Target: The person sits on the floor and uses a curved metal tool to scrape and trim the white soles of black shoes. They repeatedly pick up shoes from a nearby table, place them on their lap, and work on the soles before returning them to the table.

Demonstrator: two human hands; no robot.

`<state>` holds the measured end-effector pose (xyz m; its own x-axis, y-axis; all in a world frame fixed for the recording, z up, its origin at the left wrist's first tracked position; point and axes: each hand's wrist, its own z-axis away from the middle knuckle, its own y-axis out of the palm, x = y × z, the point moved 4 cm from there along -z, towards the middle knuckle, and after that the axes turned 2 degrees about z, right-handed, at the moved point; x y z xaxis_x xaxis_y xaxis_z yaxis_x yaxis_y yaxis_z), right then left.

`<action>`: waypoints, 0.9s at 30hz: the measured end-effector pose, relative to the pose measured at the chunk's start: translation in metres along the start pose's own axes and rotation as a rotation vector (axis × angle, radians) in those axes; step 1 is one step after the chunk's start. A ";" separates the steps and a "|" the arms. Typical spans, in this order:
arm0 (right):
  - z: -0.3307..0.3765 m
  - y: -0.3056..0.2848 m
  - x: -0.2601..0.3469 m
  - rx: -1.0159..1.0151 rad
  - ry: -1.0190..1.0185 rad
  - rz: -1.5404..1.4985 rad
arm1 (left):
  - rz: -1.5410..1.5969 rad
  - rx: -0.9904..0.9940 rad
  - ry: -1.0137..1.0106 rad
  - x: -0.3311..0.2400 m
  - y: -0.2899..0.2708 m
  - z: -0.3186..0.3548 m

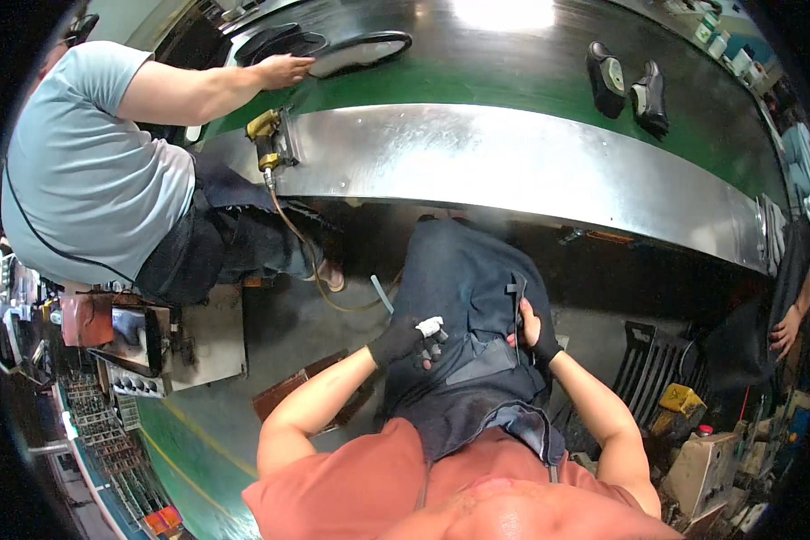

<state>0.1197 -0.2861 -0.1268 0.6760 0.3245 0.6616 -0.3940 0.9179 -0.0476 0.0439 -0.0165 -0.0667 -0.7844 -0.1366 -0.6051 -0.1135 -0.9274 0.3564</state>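
My left hand [403, 339], in a black glove, is closed around a small white object [431, 327] held over my dark apron [463, 297] at my lap. My right hand [533, 329], also partly gloved in black, rests on the apron's right side and pinches a thin dark strip [517, 301] that runs up from it. Both forearms come in from the lower edge, bare below orange sleeves. What the white object is cannot be made out.
A green conveyor belt [477, 76] with a metal front edge [513, 162] carries two dark shoes [628, 85] and black soles [333, 47]. A person in a grey shirt [90, 153] at left reaches onto it. A yellow air tool [265, 135] hangs there. Another person's hand [786, 328] shows at right.
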 end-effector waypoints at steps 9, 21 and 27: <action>0.001 0.000 0.002 0.030 0.153 -0.019 | -0.765 0.267 0.330 -0.130 0.010 -0.013; -0.039 -0.008 0.069 0.029 0.187 -0.099 | -1.963 -1.267 0.989 -0.489 -0.160 -0.180; -0.062 -0.024 0.072 0.018 0.231 -0.172 | -1.756 -1.012 0.939 -0.482 -0.189 -0.153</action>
<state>0.2166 -0.2703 -0.1245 0.8573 0.2096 0.4703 -0.2708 0.9604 0.0654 0.5365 0.1718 0.0487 0.1789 0.9838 0.0147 0.3357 -0.0470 -0.9408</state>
